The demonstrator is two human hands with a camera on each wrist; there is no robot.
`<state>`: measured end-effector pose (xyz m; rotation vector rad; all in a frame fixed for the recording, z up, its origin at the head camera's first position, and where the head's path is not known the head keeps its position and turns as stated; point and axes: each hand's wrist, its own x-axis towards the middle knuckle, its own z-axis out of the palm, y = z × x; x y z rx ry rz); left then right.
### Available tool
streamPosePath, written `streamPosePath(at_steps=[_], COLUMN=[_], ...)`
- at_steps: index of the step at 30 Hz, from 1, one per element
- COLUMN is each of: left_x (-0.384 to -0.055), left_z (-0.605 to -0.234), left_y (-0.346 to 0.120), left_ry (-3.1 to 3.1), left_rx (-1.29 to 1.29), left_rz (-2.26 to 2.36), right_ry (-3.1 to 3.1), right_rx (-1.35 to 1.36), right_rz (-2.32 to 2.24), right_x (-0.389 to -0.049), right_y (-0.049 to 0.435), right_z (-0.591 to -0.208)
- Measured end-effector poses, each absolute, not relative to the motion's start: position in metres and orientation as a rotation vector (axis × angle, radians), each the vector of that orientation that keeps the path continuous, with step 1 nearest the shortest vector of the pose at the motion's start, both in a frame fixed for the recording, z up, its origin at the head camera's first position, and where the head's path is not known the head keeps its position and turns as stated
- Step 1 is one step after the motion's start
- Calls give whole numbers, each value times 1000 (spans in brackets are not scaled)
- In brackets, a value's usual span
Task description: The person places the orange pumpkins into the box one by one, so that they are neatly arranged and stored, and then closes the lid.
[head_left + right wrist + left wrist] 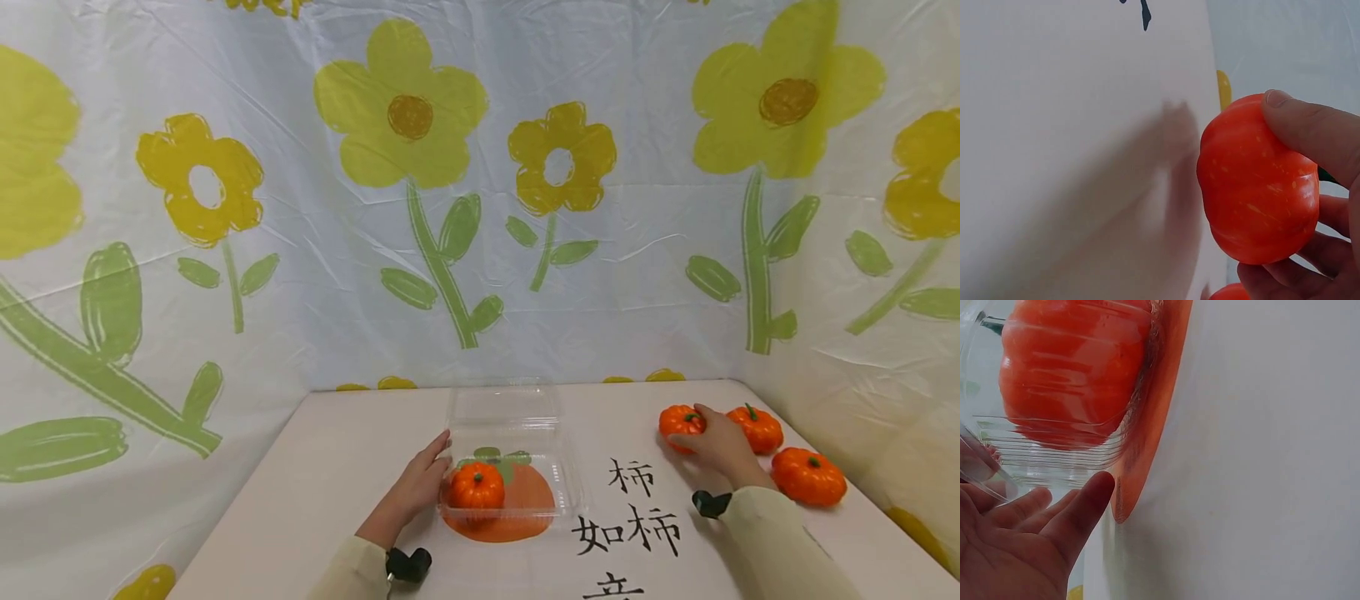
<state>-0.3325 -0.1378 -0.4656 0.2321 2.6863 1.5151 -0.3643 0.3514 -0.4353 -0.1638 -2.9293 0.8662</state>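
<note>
A clear plastic clamshell box (517, 510) stands with its lid raised at the back. Inside its left part sits one small orange pumpkin (480, 483) with a green stem. My left hand (420, 479) is at the box's left side; in the left wrist view its extended fingers (1088, 503) lie along the ribbed plastic wall. At the right of the table my right hand (718, 446) holds a second orange pumpkin (1260, 187), thumb on one side and fingers on the other. Its stem is partly hidden by the hand in the right wrist view.
Two more orange pumpkins lie right of my right hand, one behind (757, 431) and one nearer (808, 477). The white tabletop (300, 500) bears a printed orange persimmon under the box and black characters (630, 479). A flowered curtain (637, 292) encloses the back and sides.
</note>
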Motion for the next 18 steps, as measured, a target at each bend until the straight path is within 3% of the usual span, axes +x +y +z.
streamPosePath(at_steps=[18], left_x=[-336], left_z=[-468], left_y=[-137], left_ry=[2678], left_rx=[229], left_rz=[1526], right_ry=[-2961], right_rx=[-36], right_rz=[832], right_x=[-354], right_y=[329], right_z=[-426])
